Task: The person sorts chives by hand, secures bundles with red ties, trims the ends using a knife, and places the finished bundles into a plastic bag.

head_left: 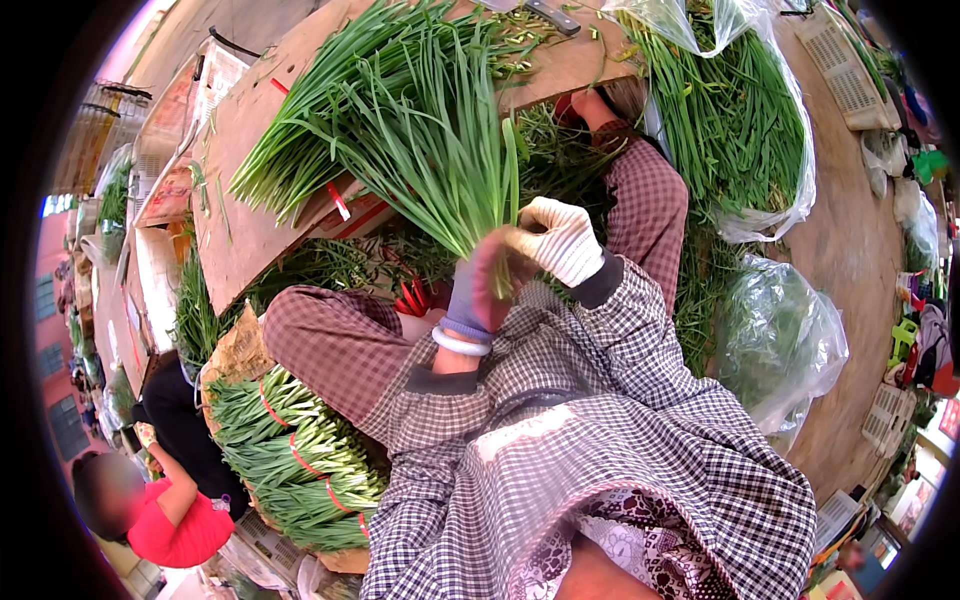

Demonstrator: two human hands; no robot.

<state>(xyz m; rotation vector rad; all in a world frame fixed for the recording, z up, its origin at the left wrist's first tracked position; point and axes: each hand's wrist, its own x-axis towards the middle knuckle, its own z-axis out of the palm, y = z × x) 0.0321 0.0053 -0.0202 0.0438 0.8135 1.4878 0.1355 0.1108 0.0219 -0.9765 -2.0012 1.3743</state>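
A loose bunch of garlic chives (pixel 445 190) stands fanned out over my lap, its leaves pointing up and left. My left hand (pixel 478 290), in a purple glove with a white bangle at the wrist, is closed around the stalk ends and slightly blurred. Against the right side of these stalks, my right hand (pixel 562 242) in a white knitted glove has its thumb and fingers pinched together; whatever lies between them is hidden. Behind the bunch, a heap of garlic chives (pixel 330 110) rests on a wooden board (pixel 235 225).
A knife (pixel 552 16) lies on the board's far part among trimmings. Large plastic bags (pixel 785 340) stand at right, one full of chives (pixel 735 130). Tied bundles (pixel 290 450) fill a basket at lower left. Red ties (pixel 412 298) are by my foot. A person in red (pixel 180 520) is at far left.
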